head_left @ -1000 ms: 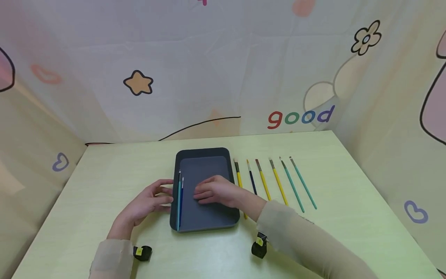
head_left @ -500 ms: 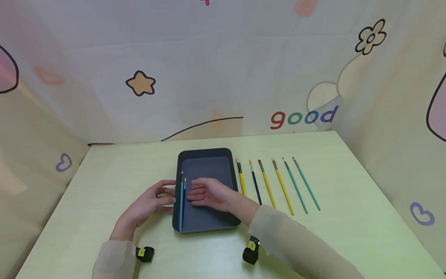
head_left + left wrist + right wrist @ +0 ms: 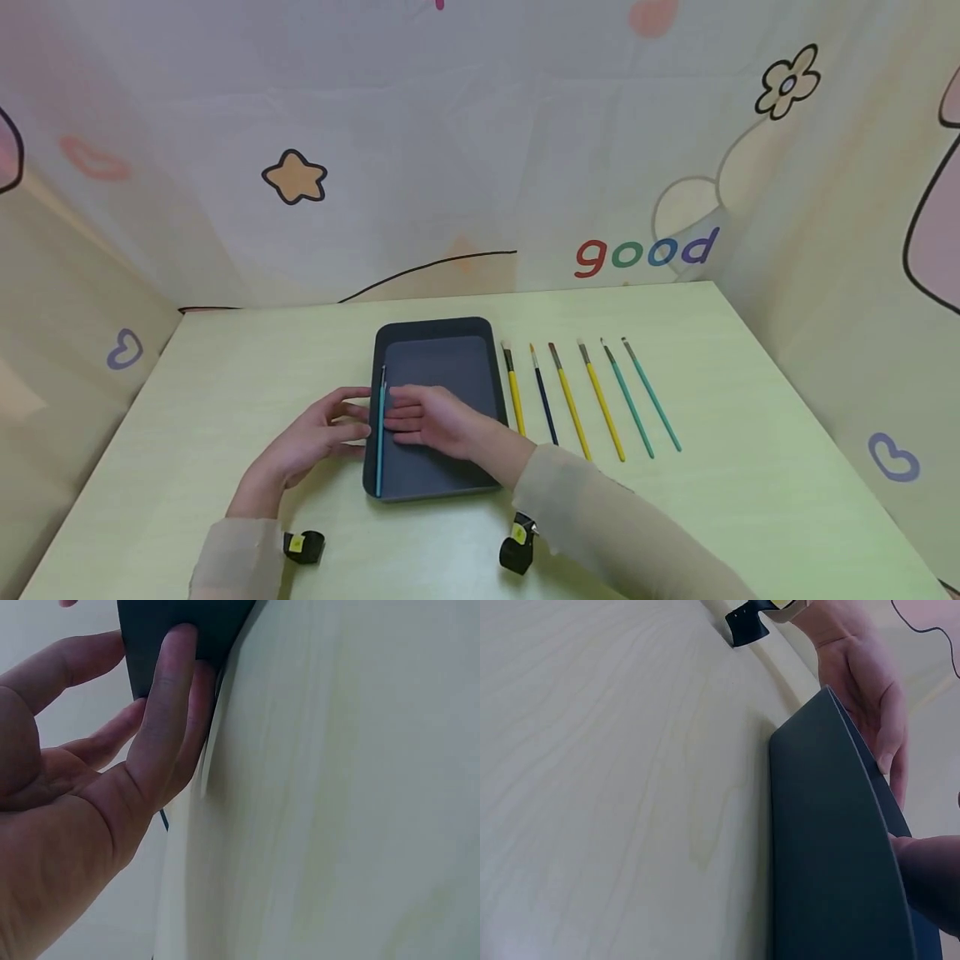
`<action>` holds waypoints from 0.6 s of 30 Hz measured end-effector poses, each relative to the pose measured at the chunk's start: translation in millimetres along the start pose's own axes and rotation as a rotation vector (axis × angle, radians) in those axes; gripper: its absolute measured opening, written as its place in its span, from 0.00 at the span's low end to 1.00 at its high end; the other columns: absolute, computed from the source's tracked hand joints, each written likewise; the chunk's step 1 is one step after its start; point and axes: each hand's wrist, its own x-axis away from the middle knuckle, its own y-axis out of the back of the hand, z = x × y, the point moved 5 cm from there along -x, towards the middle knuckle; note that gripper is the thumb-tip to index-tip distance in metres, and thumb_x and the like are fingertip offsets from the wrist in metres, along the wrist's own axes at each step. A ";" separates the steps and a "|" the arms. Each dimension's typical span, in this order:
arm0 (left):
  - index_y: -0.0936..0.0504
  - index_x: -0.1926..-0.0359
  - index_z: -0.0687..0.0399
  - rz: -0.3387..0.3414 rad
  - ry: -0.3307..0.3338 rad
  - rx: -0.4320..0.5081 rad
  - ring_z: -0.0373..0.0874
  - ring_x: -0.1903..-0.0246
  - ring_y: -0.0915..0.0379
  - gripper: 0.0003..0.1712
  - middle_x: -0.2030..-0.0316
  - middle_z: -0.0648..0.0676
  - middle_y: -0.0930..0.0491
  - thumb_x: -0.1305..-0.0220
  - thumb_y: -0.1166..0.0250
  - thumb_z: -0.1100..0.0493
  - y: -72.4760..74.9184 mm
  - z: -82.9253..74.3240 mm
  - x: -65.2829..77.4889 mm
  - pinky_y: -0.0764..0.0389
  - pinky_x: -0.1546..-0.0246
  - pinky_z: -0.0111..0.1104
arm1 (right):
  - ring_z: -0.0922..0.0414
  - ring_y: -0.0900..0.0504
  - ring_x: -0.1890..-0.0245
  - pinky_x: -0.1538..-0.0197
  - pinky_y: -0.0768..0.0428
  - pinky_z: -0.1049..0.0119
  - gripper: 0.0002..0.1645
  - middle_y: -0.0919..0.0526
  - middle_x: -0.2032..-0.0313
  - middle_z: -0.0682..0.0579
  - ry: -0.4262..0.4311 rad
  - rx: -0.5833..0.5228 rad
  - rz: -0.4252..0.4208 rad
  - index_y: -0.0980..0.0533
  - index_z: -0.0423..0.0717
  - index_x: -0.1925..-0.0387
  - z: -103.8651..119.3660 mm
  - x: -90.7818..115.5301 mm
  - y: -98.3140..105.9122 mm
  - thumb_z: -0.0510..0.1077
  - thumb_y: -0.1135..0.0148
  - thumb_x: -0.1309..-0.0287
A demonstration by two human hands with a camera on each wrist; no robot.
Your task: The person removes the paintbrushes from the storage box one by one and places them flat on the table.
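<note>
A dark grey tray (image 3: 433, 329) lies on the table, with a teal paintbrush (image 3: 380, 442) along its left wall. My right hand (image 3: 442, 423) reaches inside, fingers fairly straight and pointing left, fingertips right at the brush. A dark blue paintbrush by the teal one is almost hidden there. Outside the tray, my left hand (image 3: 311, 437) has its spread fingertips against the left wall. The left wrist view shows those fingers (image 3: 176, 682) resting on the tray's outer side (image 3: 146, 637) without curling round it. In the right wrist view, the tray wall (image 3: 825, 825) covers much of the right hand.
Right of the tray several paintbrushes lie in a row, among them a yellow one (image 3: 564, 387), a dark blue one (image 3: 543, 400) and a teal one (image 3: 652, 396). Black wrist cameras hang by the left sleeve (image 3: 303, 547) and right sleeve (image 3: 517, 546). A printed curtain (image 3: 450, 167) stands behind the table.
My right hand has slid left across the tray floor to the brushes at the left wall. The dark blue brush has shifted against the teal one. The left hand stays at the wall.
</note>
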 end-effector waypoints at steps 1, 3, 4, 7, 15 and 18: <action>0.40 0.24 0.60 -0.001 0.001 0.002 0.54 0.49 0.24 0.35 0.41 0.70 0.32 0.28 0.38 0.66 0.2 0.1 -0.1 0.16 0.49 0.47 | 0.37 0.32 0.31 0.28 0.35 0.45 0.35 0.32 0.32 0.28 0.007 0.014 -0.005 0.42 0.25 0.28 -0.6 -1.0 -0.3 0.45 0.49 0.24; 0.40 0.25 0.61 0.001 0.000 0.003 0.54 0.50 0.23 0.35 0.41 0.70 0.31 0.29 0.38 0.66 0.3 0.1 -0.2 0.16 0.49 0.47 | 0.38 0.29 0.32 0.30 0.32 0.46 0.31 0.28 0.35 0.30 0.020 0.037 -0.022 0.37 0.25 0.30 -2.9 -3.5 0.1 0.42 0.48 0.25; 0.40 0.25 0.61 0.003 0.000 0.001 0.54 0.50 0.23 0.35 0.41 0.70 0.31 0.29 0.37 0.66 0.3 0.0 -0.3 0.16 0.49 0.47 | 0.39 0.28 0.33 0.31 0.30 0.47 0.29 0.26 0.36 0.31 0.025 0.048 -0.031 0.36 0.24 0.32 -4.0 -4.6 0.6 0.40 0.48 0.26; 0.39 0.25 0.59 0.001 0.007 -0.004 0.54 0.50 0.22 0.35 0.41 0.69 0.31 0.29 0.37 0.66 0.7 0.5 -0.9 0.16 0.49 0.47 | 0.41 0.24 0.36 0.34 0.26 0.50 0.26 0.22 0.40 0.33 0.037 0.066 -0.068 0.34 0.22 0.34 -7.1 -7.1 1.9 0.34 0.47 0.27; 0.37 0.25 0.58 -0.014 0.016 -0.011 0.55 0.51 0.21 0.34 0.42 0.69 0.31 0.29 0.37 0.66 0.4 -0.6 -1.1 0.16 0.49 0.48 | 0.48 0.16 0.50 0.42 0.18 0.54 0.23 0.18 0.51 0.38 0.089 0.155 -0.118 0.31 0.22 0.37 -10.4 -12.8 0.3 0.30 0.43 0.31; 0.38 0.25 0.59 -0.007 0.015 -0.013 0.55 0.51 0.21 0.35 0.42 0.70 0.31 0.29 0.38 0.66 -0.7 -1.6 -1.3 0.16 0.49 0.48 | 0.51 0.15 0.56 0.46 0.16 0.55 0.21 0.17 0.55 0.39 0.123 0.207 -0.137 0.28 0.23 0.40 -11.1 -13.8 -1.1 0.28 0.41 0.33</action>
